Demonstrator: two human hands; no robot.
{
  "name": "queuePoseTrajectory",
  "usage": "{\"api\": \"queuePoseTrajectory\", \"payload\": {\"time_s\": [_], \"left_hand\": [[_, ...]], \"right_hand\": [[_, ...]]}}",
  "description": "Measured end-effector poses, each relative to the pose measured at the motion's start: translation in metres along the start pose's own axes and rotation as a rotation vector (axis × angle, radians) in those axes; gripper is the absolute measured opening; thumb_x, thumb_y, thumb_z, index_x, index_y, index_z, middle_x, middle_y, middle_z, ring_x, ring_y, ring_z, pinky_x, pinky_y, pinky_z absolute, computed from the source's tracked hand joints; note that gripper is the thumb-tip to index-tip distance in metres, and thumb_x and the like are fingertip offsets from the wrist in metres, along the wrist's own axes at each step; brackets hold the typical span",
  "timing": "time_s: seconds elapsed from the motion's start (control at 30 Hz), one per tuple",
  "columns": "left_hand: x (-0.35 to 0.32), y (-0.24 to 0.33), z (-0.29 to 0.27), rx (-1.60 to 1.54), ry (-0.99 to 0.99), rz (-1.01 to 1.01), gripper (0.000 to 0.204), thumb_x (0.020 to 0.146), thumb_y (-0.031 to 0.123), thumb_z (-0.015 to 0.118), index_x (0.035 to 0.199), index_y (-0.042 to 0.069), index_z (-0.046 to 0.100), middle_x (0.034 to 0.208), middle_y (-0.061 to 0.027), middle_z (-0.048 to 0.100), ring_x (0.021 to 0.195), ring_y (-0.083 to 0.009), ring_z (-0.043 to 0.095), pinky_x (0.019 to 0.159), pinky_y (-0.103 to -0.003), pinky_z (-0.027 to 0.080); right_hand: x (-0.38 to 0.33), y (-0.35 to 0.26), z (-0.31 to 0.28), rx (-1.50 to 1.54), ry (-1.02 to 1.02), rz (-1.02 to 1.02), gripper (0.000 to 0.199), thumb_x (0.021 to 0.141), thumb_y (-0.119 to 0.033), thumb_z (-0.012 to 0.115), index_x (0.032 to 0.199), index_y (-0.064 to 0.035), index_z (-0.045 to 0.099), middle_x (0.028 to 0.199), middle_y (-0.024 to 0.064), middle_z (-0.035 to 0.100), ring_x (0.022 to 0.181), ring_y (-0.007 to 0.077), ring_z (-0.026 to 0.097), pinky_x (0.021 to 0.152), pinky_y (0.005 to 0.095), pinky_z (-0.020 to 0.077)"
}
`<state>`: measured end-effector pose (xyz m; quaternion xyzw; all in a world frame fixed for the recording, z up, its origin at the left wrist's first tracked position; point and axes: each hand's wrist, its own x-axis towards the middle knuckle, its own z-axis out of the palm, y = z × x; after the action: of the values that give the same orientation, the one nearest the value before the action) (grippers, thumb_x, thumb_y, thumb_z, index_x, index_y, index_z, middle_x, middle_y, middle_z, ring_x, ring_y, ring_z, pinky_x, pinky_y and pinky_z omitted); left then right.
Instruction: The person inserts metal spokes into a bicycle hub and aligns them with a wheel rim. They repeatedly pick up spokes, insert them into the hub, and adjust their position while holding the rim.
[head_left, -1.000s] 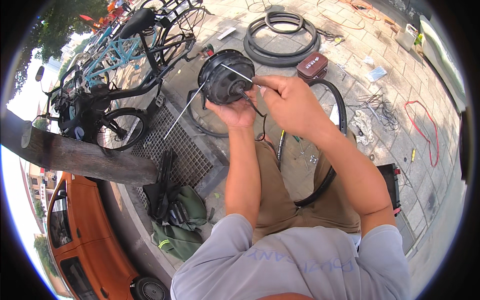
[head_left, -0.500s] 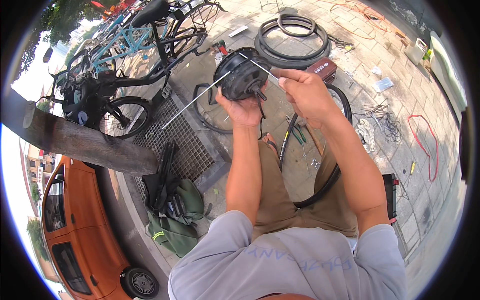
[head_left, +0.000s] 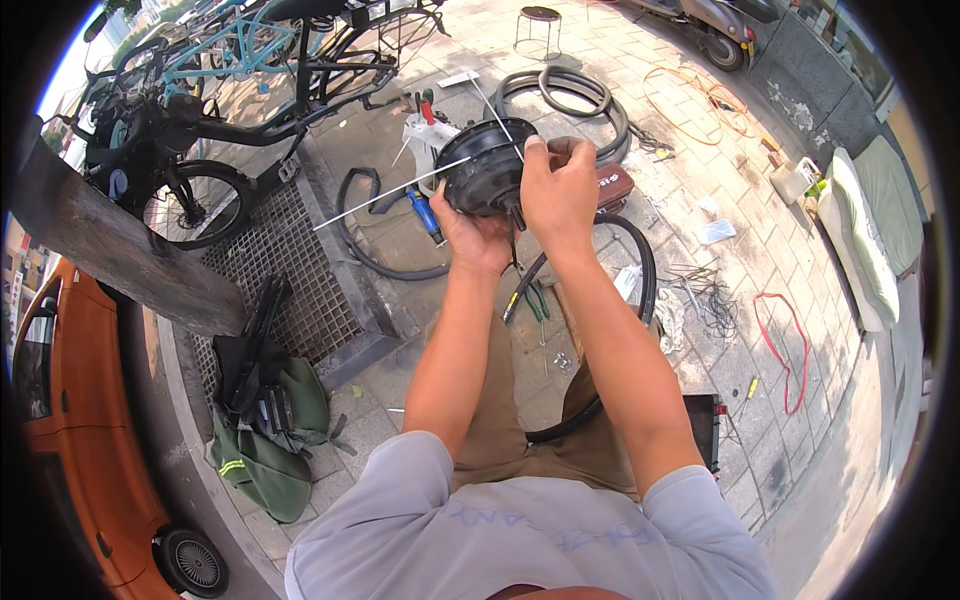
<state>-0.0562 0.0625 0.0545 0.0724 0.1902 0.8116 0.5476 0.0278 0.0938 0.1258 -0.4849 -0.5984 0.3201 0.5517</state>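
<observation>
My left hand [head_left: 478, 238] is closed round the underside of a black wheel hub motor [head_left: 474, 185], holding it up in front of me, tilted. A cable hangs down from its axle. One thin silver spoke [head_left: 385, 195] sticks out from the hub's rim to the left, and another spoke [head_left: 484, 98] points up and away. My right hand [head_left: 562, 190] is at the hub's right edge, its thumb and fingers pinched on the lower end of the upper spoke; the fingertips partly hide that end.
A black hoop [head_left: 648, 262] leans across my legs. Around lie green-handled pliers [head_left: 537, 302], a blue-handled tool [head_left: 425, 216], a white bottle [head_left: 425, 135], coiled tyres [head_left: 612, 105], a dark red case [head_left: 613, 188] and a green bag [head_left: 285, 430]. Left are a tree trunk [head_left: 130, 245], a metal grate [head_left: 300, 285] and bicycles [head_left: 240, 60].
My right hand has moved in to the hub's edge, shifting along the upper spoke, whose far end now reaches further up. The view has turned; my left hand keeps its hold.
</observation>
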Motion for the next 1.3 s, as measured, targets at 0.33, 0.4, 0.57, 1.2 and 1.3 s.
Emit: {"api": "queuePoseTrajectory", "payload": {"time_s": [0.33, 0.4, 0.57, 1.2, 1.3], "left_hand": [[-0.002, -0.012, 0.003, -0.034, -0.044, -0.194, 0.079, 0.091, 0.073, 0.046, 0.14, 0.013, 0.061, 0.13, -0.0112, 0.071, 0.117, -0.0304, 0.069, 0.092, -0.045, 0.058], [-0.003, -0.01, -0.002, -0.022, -0.024, -0.183, 0.08, 0.09, 0.074, 0.046, 0.14, 0.013, 0.062, 0.129, -0.0115, 0.072, 0.117, -0.0306, 0.069, 0.091, -0.044, 0.057], [0.008, -0.01, -0.018, -0.034, -0.132, -0.134, 0.078, 0.095, 0.066, 0.049, 0.148, 0.009, 0.053, 0.144, -0.0162, 0.062, 0.13, -0.0372, 0.061, 0.11, -0.06, 0.051], [0.008, -0.011, -0.005, -0.112, 0.149, -0.094, 0.079, 0.092, 0.083, 0.042, 0.127, 0.015, 0.065, 0.118, -0.0082, 0.072, 0.098, -0.0289, 0.071, 0.062, -0.044, 0.059], [0.022, -0.007, -0.03, -0.084, 0.041, -0.087, 0.078, 0.091, 0.081, 0.047, 0.135, 0.019, 0.063, 0.129, -0.0049, 0.069, 0.115, -0.027, 0.067, 0.082, -0.045, 0.059]], "right_hand": [[0.094, -0.003, 0.001, -0.36, -0.463, -0.276, 0.038, 0.097, -0.037, 0.064, 0.107, -0.0037, 0.08, 0.106, 0.0212, 0.075, 0.101, 0.0377, 0.07, 0.093, 0.0498, 0.0505], [0.098, -0.007, 0.001, -0.297, -0.582, -0.265, 0.036, 0.094, -0.032, 0.068, 0.107, -0.001, 0.08, 0.098, 0.0213, 0.077, 0.09, 0.0343, 0.073, 0.085, 0.0446, 0.0537], [0.143, -0.023, 0.014, -0.254, -0.525, -0.004, 0.03, 0.089, -0.02, 0.073, 0.094, 0.0094, 0.077, 0.078, 0.0133, 0.071, 0.074, 0.0209, 0.065, 0.072, 0.0387, 0.0505], [0.052, -0.077, 0.065, -0.754, -0.921, -1.148, 0.02, 0.092, -0.026, 0.073, 0.094, -0.0068, 0.079, 0.091, 0.0098, 0.073, 0.094, 0.031, 0.068, 0.08, 0.0435, 0.0538], [0.043, -0.074, 0.057, -0.675, -1.007, -1.167, 0.023, 0.092, -0.026, 0.073, 0.102, -0.0064, 0.077, 0.094, 0.0115, 0.073, 0.096, 0.0313, 0.069, 0.084, 0.0442, 0.0537]]}}
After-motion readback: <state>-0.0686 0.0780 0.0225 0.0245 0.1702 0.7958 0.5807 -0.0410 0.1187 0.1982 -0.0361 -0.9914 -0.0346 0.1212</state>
